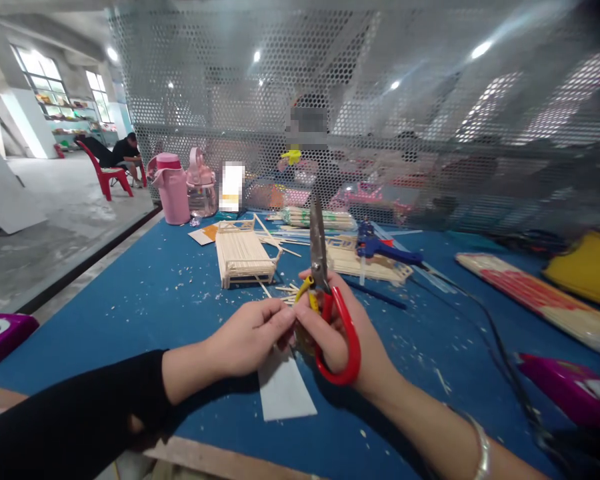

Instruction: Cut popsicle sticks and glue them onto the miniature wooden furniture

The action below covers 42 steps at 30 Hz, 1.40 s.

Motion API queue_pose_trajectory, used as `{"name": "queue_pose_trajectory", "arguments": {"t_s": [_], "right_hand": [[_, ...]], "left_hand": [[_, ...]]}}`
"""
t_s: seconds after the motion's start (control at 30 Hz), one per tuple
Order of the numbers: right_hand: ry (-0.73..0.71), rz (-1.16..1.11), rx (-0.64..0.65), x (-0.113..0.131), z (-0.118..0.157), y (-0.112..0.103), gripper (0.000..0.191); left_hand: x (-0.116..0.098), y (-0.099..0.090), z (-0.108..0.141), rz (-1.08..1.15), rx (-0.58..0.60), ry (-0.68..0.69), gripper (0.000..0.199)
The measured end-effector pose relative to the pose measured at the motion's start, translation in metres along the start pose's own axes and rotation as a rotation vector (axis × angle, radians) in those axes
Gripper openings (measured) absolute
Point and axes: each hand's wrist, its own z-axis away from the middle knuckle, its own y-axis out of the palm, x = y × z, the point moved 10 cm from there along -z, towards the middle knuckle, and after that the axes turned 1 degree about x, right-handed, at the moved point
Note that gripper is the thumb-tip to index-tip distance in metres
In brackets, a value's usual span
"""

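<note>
My right hand (337,327) is wrapped round a pair of red-handled scissors (347,353), blades pointing up. A small yellow piece (306,287) shows by its fingers; its kind is unclear. My left hand (255,333) is closed in a pinch, fingertips meeting the right thumb and finger; what lies between them is hidden. A white card (286,393) lies on the table below both hands. Just beyond them stands a miniature bed (245,257) made of thin wooden sticks, with loose sticks (287,293) near it. A second stick-built piece (365,263) lies to the right, partly covered.
On the blue table (145,293), a blue glue gun (387,250) with a cable sits at back right. Bagged sticks (540,297) lie farther right. A pink jug (173,193) and clear bottle (201,190) stand back left. A perforated metal screen (220,100) rises behind; a person is visible through it.
</note>
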Motion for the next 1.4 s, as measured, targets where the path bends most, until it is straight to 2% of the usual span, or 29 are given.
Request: {"name": "queue_pose_trajectory", "arguments": {"t_s": [0.1, 0.27, 0.43, 0.6, 0.67, 0.8, 0.93, 1.07, 1.23, 1.33, 1.4], "right_hand": [[-0.005, 0.01, 0.006, 0.002, -0.002, 0.001, 0.029], [0.002, -0.035, -0.022, 0.003, -0.003, 0.002, 0.031], [0.139, -0.26, -0.024, -0.015, 0.0, 0.008, 0.039], [0.086, -0.182, 0.131, -0.006, 0.01, 0.019, 0.031], [0.02, -0.118, 0.209, 0.002, 0.014, 0.025, 0.037], [-0.065, -0.024, 0.29, 0.014, 0.019, 0.032, 0.051], [-0.101, 0.042, 0.273, 0.019, 0.016, 0.03, 0.052], [-0.109, 0.102, 0.261, 0.021, 0.014, 0.029, 0.054], [-0.133, 0.059, 0.317, 0.023, 0.016, 0.034, 0.058], [-0.141, 0.003, 0.343, 0.025, 0.018, 0.036, 0.054], [-0.113, 0.0, 0.333, 0.023, 0.017, 0.036, 0.044]], "left_hand": [[0.002, 0.0, -0.001, 0.027, -0.004, -0.002, 0.041], [-0.013, -0.007, 0.002, -0.085, -0.051, 0.104, 0.038], [-0.029, -0.018, 0.005, -0.037, -0.133, 0.226, 0.035], [-0.041, -0.039, 0.008, -0.071, -0.303, 0.301, 0.034], [-0.044, -0.044, 0.011, -0.091, -0.339, 0.315, 0.033], [-0.05, -0.044, 0.015, -0.095, -0.349, 0.356, 0.031], [-0.056, -0.041, 0.017, -0.129, -0.337, 0.388, 0.03], [-0.055, -0.043, 0.016, -0.144, -0.348, 0.346, 0.033], [-0.053, -0.044, 0.016, -0.139, -0.363, 0.333, 0.033], [-0.054, -0.043, 0.017, -0.119, -0.358, 0.34, 0.033], [-0.056, -0.042, 0.017, -0.123, -0.345, 0.352, 0.032]]}}
